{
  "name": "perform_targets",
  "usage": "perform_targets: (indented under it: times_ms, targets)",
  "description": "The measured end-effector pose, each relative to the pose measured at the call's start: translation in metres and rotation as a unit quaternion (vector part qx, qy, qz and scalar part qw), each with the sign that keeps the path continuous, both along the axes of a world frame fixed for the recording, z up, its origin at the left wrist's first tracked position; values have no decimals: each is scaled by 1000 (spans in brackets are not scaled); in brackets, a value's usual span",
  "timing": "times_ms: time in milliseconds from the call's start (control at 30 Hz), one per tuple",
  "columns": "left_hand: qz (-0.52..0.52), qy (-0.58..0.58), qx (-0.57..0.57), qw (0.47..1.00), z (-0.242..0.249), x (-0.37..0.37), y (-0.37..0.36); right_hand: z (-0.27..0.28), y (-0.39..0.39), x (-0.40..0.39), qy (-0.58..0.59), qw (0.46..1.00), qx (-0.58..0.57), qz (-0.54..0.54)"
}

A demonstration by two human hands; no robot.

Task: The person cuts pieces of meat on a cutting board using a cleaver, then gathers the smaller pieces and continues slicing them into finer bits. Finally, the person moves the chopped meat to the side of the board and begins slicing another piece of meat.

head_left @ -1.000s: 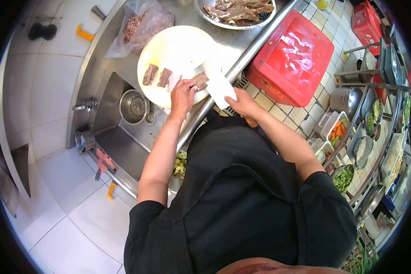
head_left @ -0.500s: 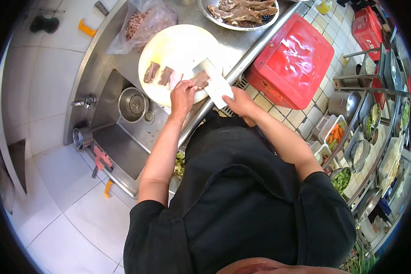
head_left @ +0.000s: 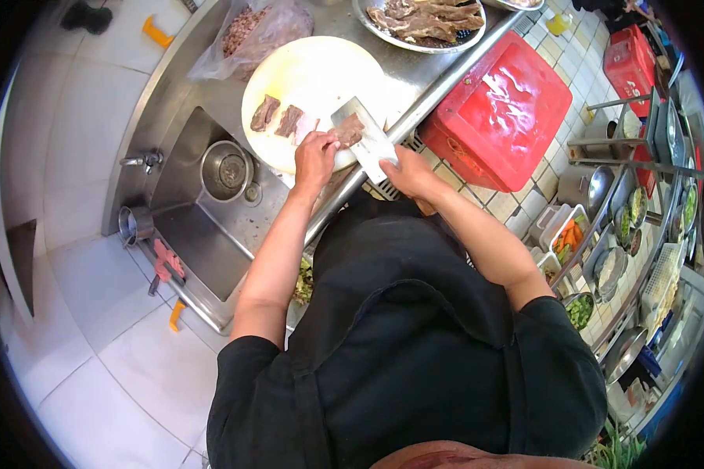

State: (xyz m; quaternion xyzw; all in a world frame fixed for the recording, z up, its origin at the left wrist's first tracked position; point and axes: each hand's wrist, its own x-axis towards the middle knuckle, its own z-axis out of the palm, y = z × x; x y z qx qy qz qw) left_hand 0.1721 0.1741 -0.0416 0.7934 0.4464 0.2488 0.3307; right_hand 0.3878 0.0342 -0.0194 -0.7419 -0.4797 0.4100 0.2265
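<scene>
My right hand (head_left: 409,173) grips a cleaver (head_left: 378,153), its broad blade held flat over the near right edge of a round cutting board (head_left: 313,70). A brown piece of meat (head_left: 351,130) lies against the blade. The bent fingers of my left hand (head_left: 315,162) pinch the left end of that piece. Left of my fingers, two dark meat pieces, one (head_left: 265,112) farther left and one (head_left: 289,120) nearer, rest on the board. A paler slice (head_left: 305,127) lies beside them, partly behind my left hand.
A metal sink (head_left: 192,234) with a steel pot (head_left: 226,170) is at the left. Behind the board are a plastic bag of chopped meat (head_left: 267,35) and a bowl of meat strips (head_left: 430,22). A red bin (head_left: 497,109) stands right of the counter, with food shelves (head_left: 641,168) beyond.
The view has shifted slightly. My hands, the cleaver and the meat keep nearly the same places, with my left fingertips still at the edge of the piece on the blade.
</scene>
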Motion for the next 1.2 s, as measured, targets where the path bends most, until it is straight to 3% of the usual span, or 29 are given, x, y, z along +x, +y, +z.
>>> perform_targets:
  times_ms: [167,567,767,1067,1200]
  targets:
    - [-8,18,13,1000,0,-2,1,28,-15,13,-8,998,-24,53]
    - [0,1,16,1000,-1,-5,-5,23,-9,-14,-15,1000,3,17]
    - [-15,-10,40,999,-4,-8,-5,38,-16,-6,-21,995,-65,70]
    - [-16,4,-19,1000,7,-8,-4,26,-4,-37,-24,999,-38,-3]
    - [-28,-2,54,998,-5,-9,-4,36,-14,-34,-27,999,-30,9]
